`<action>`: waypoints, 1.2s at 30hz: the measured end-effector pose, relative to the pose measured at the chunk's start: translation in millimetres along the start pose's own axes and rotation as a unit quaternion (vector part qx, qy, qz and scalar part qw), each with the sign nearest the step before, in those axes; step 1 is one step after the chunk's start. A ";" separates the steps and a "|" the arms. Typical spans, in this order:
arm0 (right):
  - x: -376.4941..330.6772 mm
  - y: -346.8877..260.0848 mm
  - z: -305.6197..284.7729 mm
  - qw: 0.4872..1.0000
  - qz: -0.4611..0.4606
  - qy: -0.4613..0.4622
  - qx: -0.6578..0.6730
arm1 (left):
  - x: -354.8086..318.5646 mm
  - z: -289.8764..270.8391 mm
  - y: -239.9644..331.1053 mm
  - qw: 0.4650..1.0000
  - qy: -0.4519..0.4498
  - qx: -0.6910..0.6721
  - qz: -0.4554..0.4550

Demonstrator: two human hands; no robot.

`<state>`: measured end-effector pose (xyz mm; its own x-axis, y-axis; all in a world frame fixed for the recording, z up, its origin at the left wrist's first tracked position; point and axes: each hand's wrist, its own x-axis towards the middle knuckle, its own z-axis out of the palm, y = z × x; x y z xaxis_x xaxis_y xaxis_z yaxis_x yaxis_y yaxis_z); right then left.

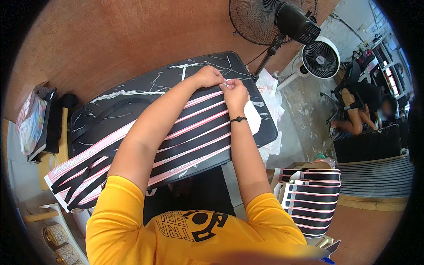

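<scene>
My left hand (210, 77) and my right hand (235, 93) meet at the far right corner of a long striped sheet (194, 115). Their fingers are closed in a pinch, almost touching. Between the fingertips shows a small white piece (227, 82), too small to name. The sheet lies slanted across a black marble-patterned table (132, 81), with black straps running over pink and white printed backing. At its near left end, loose black strap ends (86, 176) cross one another. A white sheet (252, 117) lies beside my right wrist, partly covered by it.
Behind the table stand a black fan (298, 22) and a white fan (320, 57). More striped sheets (311, 201) are stacked at the right. Papers (269, 88) lie beyond the table's right edge. A plastic bag (33, 123) is at far left. Another person (360, 108) bends over at right.
</scene>
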<state>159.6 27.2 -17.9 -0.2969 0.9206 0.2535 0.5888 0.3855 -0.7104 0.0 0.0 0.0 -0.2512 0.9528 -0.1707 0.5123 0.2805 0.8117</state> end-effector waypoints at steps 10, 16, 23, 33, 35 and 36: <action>0.4 5.6 4.7 1.000 -0.005 0.001 -0.027 | -1.6 10.9 4.9 0.999 0.038 0.027 -0.010; 3.4 12.9 -0.6 0.993 0.019 -0.023 0.111 | 7.0 13.6 -3.8 0.995 0.078 0.052 0.032; 12.4 22.2 2.2 0.979 0.022 -0.035 0.200 | -35.8 -1.4 0.3 0.938 0.116 0.255 0.203; 6.7 15.5 -5.4 0.996 -0.017 -0.088 0.024 | -34.9 -2.9 21.0 0.843 0.199 0.450 0.217; 6.6 15.9 -4.0 0.997 -0.037 -0.063 0.010 | -28.8 1.9 21.4 0.821 0.221 0.479 0.218; 6.5 16.4 -3.3 0.998 -0.038 -0.056 0.000 | -25.8 4.3 22.0 0.815 0.224 0.489 0.217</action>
<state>169.8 39.6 -25.7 -0.4224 0.8762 0.2321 0.5620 0.4541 -0.6914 21.3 -17.9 19.8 -0.0354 0.9101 0.4128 0.9868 0.0971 -0.1295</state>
